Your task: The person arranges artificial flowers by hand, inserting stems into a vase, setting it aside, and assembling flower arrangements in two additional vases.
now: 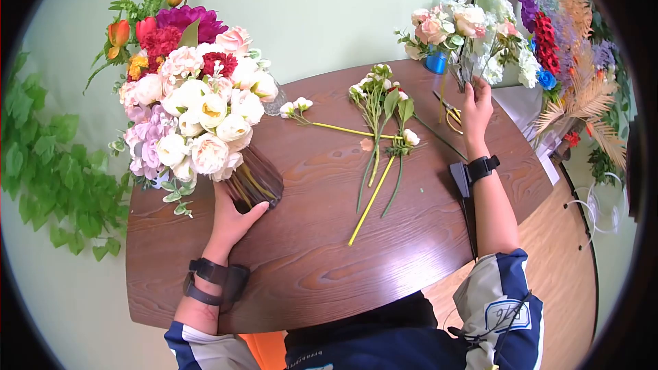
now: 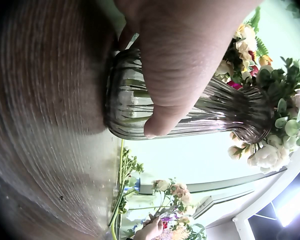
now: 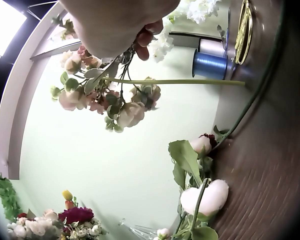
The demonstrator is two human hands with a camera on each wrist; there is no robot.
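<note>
My left hand (image 1: 233,223) holds the lower part of a ribbed, smoky glass vase (image 1: 255,177), its thumb wrapped across the glass in the left wrist view. The vase stands on the wooden table (image 1: 322,281) and is filled with white, cream, blush and lilac flowers (image 1: 199,113). Green stems show through the glass. At the table's far right, my right hand (image 1: 478,115) is raised and pinches the stems of a spray of pink artificial roses (image 3: 131,114). One long green stem (image 3: 180,82) hangs from the spray towards the tabletop. The right fingertips are partly hidden behind the hand.
Several loose white-flowered stems (image 1: 373,137) lie mid-table, with gold-handled scissors (image 1: 452,118) to their right. A blue ribbon spool (image 3: 209,65) stands at the back. Bright flowers (image 1: 548,48) crowd the right side. Another clear glass vase (image 1: 275,101) shows behind the bouquet.
</note>
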